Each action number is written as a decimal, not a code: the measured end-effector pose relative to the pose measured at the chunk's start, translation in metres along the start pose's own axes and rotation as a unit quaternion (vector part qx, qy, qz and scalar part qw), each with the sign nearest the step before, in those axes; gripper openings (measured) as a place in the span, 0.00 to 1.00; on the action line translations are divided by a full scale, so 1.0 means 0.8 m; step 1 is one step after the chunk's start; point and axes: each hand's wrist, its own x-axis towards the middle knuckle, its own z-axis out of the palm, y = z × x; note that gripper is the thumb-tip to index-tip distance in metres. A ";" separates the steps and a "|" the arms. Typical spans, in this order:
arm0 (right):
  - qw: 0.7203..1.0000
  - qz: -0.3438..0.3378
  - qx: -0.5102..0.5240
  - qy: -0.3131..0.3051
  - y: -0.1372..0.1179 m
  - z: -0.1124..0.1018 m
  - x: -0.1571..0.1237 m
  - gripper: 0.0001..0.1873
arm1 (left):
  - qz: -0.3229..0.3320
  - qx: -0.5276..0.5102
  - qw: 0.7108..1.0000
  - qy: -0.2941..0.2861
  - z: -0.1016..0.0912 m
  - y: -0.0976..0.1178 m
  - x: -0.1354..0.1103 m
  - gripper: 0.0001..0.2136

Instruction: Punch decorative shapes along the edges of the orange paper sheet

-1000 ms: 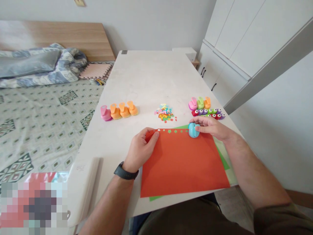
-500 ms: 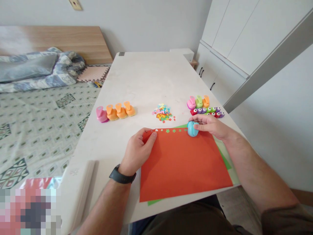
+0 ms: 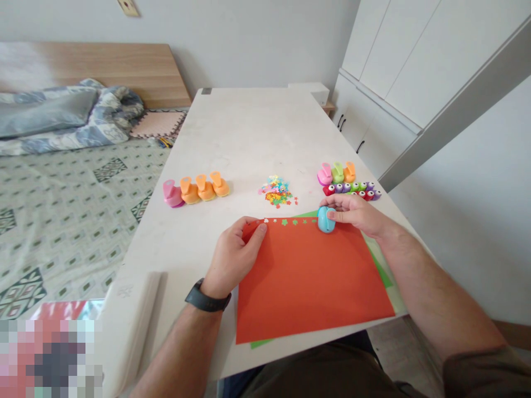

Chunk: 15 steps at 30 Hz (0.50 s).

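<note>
Orange-red paper (image 3: pixel 311 282) lies on the table over green paper (image 3: pixel 384 271), with a row of small punched shapes along its far edge. My left hand (image 3: pixel 236 249), a black band on its wrist, pinches that sheet at its far left corner. At the far edge, toward the right, a light blue paper punch (image 3: pixel 326 220) sits on the sheet. My right hand (image 3: pixel 352 213) is closed around the punch, thumb on its top. Beyond the paper lies a pile of colourful paper cutouts (image 3: pixel 277 192).
Orange punches (image 3: pixel 206 189) and a pink punch (image 3: pixel 172 194) line up at left. Behind my right hand stand a pink, a green and an orange punch (image 3: pixel 349 172), with several small punches (image 3: pixel 367 187) before them. A long white object (image 3: pixel 139 326) lies at the table's left edge.
My right thumb has shifted slightly on the blue punch, which has moved a touch toward me. My left hand stays at the paper's corner.
</note>
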 end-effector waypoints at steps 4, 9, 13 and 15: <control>1.000 0.007 0.005 0.000 -0.003 0.002 0.000 0.23 | 0.004 0.013 1.000 0.003 0.000 0.000 0.000 0.18; 1.000 0.005 0.009 0.002 -0.003 0.003 0.000 0.23 | 0.007 0.015 1.000 -0.003 0.000 -0.002 0.000 0.18; 1.000 -0.001 0.009 0.004 -0.002 0.004 0.001 0.23 | 0.004 0.012 1.000 -0.003 0.000 -0.002 0.000 0.18; 1.000 0.000 0.009 0.005 -0.001 0.005 0.001 0.23 | 0.005 0.015 1.000 -0.003 -0.001 0.000 0.000 0.18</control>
